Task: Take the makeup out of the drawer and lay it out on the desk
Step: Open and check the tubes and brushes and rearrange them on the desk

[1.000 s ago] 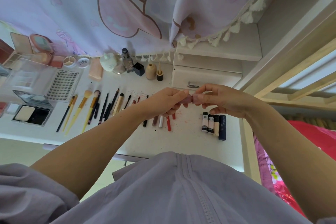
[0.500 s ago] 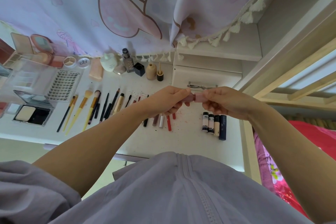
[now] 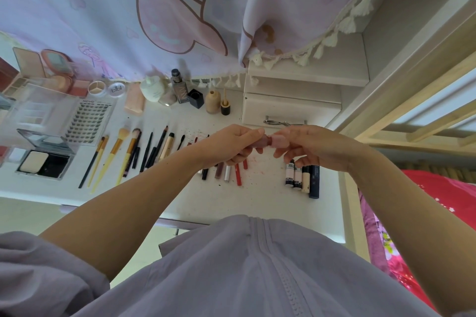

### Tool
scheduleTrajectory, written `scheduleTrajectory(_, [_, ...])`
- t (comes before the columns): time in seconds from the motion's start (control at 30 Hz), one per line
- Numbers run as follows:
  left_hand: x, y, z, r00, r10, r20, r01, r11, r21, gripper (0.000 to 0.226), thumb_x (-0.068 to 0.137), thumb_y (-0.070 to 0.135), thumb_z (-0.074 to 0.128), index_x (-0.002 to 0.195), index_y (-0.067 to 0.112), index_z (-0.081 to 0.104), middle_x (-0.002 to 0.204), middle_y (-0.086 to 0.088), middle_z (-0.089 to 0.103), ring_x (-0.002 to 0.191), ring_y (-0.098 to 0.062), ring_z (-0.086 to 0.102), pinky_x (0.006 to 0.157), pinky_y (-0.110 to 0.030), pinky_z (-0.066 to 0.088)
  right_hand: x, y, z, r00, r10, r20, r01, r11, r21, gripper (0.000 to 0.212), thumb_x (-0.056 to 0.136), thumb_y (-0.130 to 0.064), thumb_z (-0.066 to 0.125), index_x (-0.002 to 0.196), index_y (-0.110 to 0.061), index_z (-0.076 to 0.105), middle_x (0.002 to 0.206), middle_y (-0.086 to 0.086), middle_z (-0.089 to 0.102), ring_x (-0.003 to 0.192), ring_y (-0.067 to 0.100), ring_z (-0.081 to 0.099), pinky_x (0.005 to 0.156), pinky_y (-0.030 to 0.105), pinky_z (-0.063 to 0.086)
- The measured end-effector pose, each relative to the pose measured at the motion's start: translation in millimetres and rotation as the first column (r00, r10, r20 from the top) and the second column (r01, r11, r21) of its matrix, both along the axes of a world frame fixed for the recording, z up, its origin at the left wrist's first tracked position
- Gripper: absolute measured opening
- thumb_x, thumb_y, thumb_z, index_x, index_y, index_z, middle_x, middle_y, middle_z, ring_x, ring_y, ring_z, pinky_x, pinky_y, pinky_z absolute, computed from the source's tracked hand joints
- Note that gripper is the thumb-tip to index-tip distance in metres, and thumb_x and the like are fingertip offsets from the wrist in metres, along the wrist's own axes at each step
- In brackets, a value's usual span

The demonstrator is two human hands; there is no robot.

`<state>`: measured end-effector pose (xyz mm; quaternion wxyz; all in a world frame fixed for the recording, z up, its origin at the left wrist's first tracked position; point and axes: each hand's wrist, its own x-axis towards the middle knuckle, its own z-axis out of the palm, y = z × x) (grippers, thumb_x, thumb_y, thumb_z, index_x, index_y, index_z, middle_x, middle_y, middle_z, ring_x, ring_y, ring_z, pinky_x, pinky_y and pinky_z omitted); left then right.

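Both hands meet above the white desk (image 3: 257, 195), holding one small pink lip tube (image 3: 268, 141) between them. My left hand (image 3: 231, 144) pinches its darker end and my right hand (image 3: 311, 147) pinches its paler end. Laid out on the desk are a row of brushes and pencils (image 3: 134, 154), several lip sticks (image 3: 231, 171) partly hidden under my left hand, and a group of small tubes (image 3: 302, 179) below my right hand. A white drawer unit (image 3: 288, 108) stands behind the hands, with an eyelash curler (image 3: 280, 121) at its front.
Bottles and jars (image 3: 180, 92) line the back of the desk under a hanging pink curtain (image 3: 154, 13). Compacts, an open powder case (image 3: 43, 159) and a lash tray (image 3: 87, 121) fill the left side. A red bedcover (image 3: 443, 198) lies to the right.
The hands have drawn slightly apart, so more of the pink tube shows between them. The eyelash curler behind them has come into view.
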<state>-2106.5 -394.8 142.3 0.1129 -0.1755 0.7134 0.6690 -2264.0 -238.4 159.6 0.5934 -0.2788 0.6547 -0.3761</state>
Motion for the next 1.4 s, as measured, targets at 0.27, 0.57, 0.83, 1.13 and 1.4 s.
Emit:
scheduleTrajectory(0.27, [2, -8, -5, 0.98, -0.134, 0.146, 0.112, 0.982, 0.15, 0.05, 0.096, 0.05, 0.035, 0.063, 0.028, 0.067, 0.056, 0.004, 0.032, 0.048, -0.009, 0.022, 0.044, -0.02, 0.019, -6, 1, 5, 0.951, 0.163, -0.263, -0.157, 0.987, 0.041, 0.022, 0.088, -0.03, 0.063, 0.104, -0.016, 0.058, 0.094, -0.006, 0.071, 0.073, 0.001, 0.06, 0.065, 0.021, 0.047])
scheduleTrajectory(0.57, [19, -32, -37, 0.947, -0.076, 0.312, -0.061, 0.911, 0.407, 0.036, 0.097, 0.043, 0.039, 0.096, 0.011, 0.056, 0.06, 0.003, 0.039, 0.052, -0.009, 0.03, 0.049, -0.021, 0.026, -18, 17, -3, 0.942, 0.101, -0.32, -0.075, 0.993, 0.092, 0.019, 0.091, -0.027, 0.06, 0.11, -0.025, 0.056, 0.102, -0.006, 0.068, 0.078, 0.005, 0.061, 0.066, 0.023, 0.047])
scheduleTrajectory(0.83, [11, -5, -55, 0.95, 0.225, 0.218, -0.278, 0.926, 0.254, 0.021, 0.093, 0.037, 0.053, 0.09, 0.023, 0.069, 0.083, 0.009, 0.071, 0.082, -0.006, 0.064, 0.08, -0.029, 0.05, 11, 22, -43, 0.962, -0.273, -0.021, 0.274, 0.956, 0.104, 0.018, 0.096, -0.024, 0.052, 0.104, -0.011, 0.062, 0.1, 0.008, 0.068, 0.083, 0.012, 0.071, 0.059, 0.022, 0.054])
scheduleTrajectory(1.13, [5, 15, -77, 0.925, 0.359, 0.125, -0.333, 0.924, -0.189, 0.014, 0.084, 0.03, 0.067, 0.096, 0.023, 0.065, 0.091, 0.004, 0.069, 0.089, -0.013, 0.064, 0.08, -0.024, 0.05, 41, 29, -70, 0.77, -0.547, 0.328, 0.552, 0.829, 0.088, 0.017, 0.094, -0.017, 0.054, 0.106, -0.005, 0.061, 0.1, 0.009, 0.072, 0.096, 0.02, 0.07, 0.067, 0.03, 0.058])
scheduleTrajectory(1.4, [-20, 28, -92, 0.946, 0.306, -0.103, -0.304, 0.734, -0.608, 0.019, 0.088, 0.029, 0.059, 0.103, 0.016, 0.062, 0.1, 0.003, 0.063, 0.092, -0.011, 0.056, 0.081, -0.024, 0.045, 46, -8, -96, 0.723, -0.399, -0.564, 0.42, 0.902, -0.099, 0.02, 0.092, -0.031, 0.059, 0.107, -0.018, 0.056, 0.109, 0.002, 0.055, 0.076, 0.004, 0.055, 0.066, 0.02, 0.046])
